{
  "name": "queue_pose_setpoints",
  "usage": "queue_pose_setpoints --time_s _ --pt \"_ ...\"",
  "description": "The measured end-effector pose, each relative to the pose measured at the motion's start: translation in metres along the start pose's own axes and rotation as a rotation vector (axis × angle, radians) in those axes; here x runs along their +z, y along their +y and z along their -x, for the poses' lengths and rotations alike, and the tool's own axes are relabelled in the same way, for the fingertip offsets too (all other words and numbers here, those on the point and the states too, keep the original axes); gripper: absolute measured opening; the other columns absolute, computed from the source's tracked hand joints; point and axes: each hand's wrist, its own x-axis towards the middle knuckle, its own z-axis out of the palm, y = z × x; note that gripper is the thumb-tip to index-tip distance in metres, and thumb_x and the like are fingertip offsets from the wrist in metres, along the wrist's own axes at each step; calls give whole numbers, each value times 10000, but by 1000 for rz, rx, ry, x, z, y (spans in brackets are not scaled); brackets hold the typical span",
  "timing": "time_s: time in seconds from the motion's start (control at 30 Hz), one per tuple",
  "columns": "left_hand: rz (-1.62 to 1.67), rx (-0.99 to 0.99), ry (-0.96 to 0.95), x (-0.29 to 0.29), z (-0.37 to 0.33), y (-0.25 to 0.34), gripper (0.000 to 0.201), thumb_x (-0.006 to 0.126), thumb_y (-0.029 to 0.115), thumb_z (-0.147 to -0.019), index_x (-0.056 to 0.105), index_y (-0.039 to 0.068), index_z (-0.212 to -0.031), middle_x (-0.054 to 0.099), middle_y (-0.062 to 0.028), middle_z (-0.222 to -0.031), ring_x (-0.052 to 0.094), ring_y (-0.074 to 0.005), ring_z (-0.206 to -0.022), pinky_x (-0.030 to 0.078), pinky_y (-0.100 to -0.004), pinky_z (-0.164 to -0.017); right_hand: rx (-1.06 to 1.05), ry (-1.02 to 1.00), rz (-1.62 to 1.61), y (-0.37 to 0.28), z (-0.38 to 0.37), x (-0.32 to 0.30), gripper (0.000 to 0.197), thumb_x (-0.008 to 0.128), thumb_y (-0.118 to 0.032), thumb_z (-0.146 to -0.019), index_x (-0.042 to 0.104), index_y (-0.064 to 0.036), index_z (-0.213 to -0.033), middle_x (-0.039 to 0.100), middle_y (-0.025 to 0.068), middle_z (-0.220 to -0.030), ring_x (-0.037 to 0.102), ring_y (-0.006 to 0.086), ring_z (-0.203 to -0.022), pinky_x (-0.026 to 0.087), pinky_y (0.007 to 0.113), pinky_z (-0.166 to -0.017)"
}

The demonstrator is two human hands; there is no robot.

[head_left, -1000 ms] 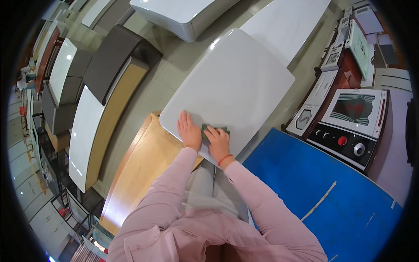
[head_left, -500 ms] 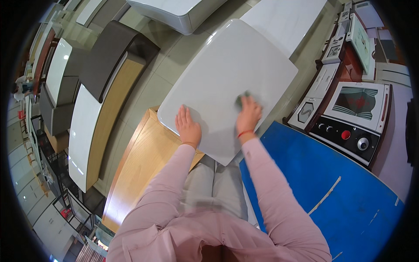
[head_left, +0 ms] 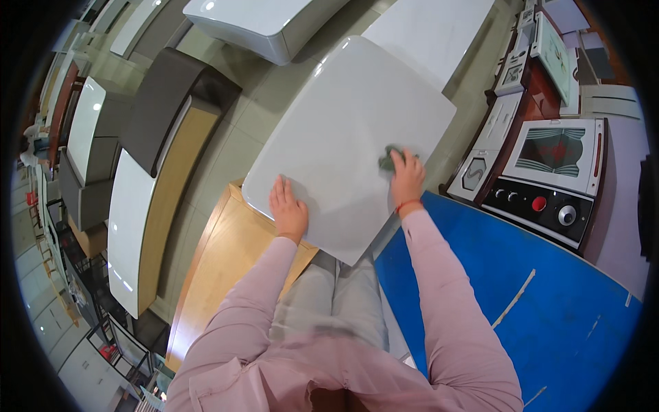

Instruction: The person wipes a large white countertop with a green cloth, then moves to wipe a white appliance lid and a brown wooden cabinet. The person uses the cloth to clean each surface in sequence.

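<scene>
In front of me lies a glossy white tabletop (head_left: 343,123) with rounded corners. My left hand (head_left: 287,211) rests flat near its left edge, fingers stretched out and holding nothing. Toward the right edge, my right hand (head_left: 407,177) is closed on a dark green cloth (head_left: 391,159), which it presses against the white surface. The fingers partly cover the cloth. A red band circles my right wrist.
Below the tabletop on the left is a light wooden table (head_left: 226,261). A blue board (head_left: 473,268) lies at the right, beside a white-and-black stove-like cabinet (head_left: 549,172). A dark brown and white table (head_left: 171,110) stands at far left.
My right hand has moved the cloth slightly to the right over the tabletop. My left hand stays on the left edge. The whole view has shifted a little.
</scene>
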Motion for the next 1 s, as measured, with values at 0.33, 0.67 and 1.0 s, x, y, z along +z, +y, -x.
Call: queue_pose_setpoints --time_s 0.33,0.67,1.0 --pt "-70 8 44 6 0 -2 594 522 133 -875 447 -15 -1446 376 -189 -1577 333 -337 -1471 220 -499 -1223 -265 -253 -171 -123 142 -21 430 545 -122 -888 615 -216 -1301 546 66 -1343 527 272 -1195 419 445 -998" --pt "-30 22 -14 1 2 3 630 523 137 -870 412 -25 -1469 334 -205 -1593 313 -367 -1471 212 -507 -1223 -12 -9 -39 -27 -60 12 422 546 -48 -900 621 -195 -1288 577 67 -1317 562 327 -1141 456 470 -958" --pt "-42 -4 2 -2 0 3 646 548 156 -853 427 -17 -1464 366 -173 -1590 313 -336 -1481 208 -499 -1228 -273 -293 -248 -136 149 -21 449 555 -100 -854 667 -240 -1267 580 51 -1324 533 263 -1158 428 445 -950"
